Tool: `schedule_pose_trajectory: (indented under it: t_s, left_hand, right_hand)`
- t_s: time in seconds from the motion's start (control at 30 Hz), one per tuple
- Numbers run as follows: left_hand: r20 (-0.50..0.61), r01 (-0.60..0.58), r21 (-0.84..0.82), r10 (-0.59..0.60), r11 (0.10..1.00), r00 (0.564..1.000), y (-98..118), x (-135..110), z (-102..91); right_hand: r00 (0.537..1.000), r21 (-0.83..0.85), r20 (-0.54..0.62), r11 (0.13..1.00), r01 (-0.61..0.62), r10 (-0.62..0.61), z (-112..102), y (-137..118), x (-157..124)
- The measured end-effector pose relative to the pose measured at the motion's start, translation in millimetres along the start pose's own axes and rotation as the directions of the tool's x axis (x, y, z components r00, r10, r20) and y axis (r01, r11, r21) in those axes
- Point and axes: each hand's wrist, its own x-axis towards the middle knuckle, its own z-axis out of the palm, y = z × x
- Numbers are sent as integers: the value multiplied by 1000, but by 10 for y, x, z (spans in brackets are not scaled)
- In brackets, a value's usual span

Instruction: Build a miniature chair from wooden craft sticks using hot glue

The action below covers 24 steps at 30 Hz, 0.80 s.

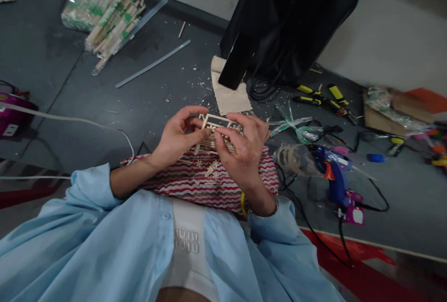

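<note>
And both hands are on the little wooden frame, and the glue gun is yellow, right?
Not yellow: the head view shows that the glue gun is blue. The left hand and right hand are indeed on the little wooden frame.

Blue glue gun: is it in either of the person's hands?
No, the blue glue gun sits off to the right, apart from the left hand and right hand, which both hold the small wooden frame.

We see matt, bare wood in the frame, striped cloth, glossy clear plastic packaging, and a smooth strip, possibly metal.
</note>
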Motion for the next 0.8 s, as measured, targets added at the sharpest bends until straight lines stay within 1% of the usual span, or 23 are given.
schedule_pose_trajectory:
  t_s: [0.13, 0.3, 0.5, 0.67, 0.8]
  left_hand:
    - [-27, -21, -11, 20, 1000, 999, 29, -2, -14]
    - [-45, -3, -4, 3, 1000, 999, 28, -3, -27]
    - [-27, 7, -29, -8, 1000, 1000, 29, -7, -14]
    - [-11, 13, -18, -13, 1000, 1000, 25, -5, 4]
    - [-10, 0, -10, -1, 1000, 1000, 13, 7, 15]
  right_hand:
    - [1000, 8, 3, 1000, 5, -5, 0, 12, 13]
    - [999, 6, 36, 1000, 4, -5, -17, 33, 12]
    - [1000, 24, 22, 1000, 20, -20, -23, 37, 23]
    - [998, 26, 58, 999, 22, -24, -45, 51, 33]
    - [996, 67, 92, 998, 16, -22, -78, 88, 43]
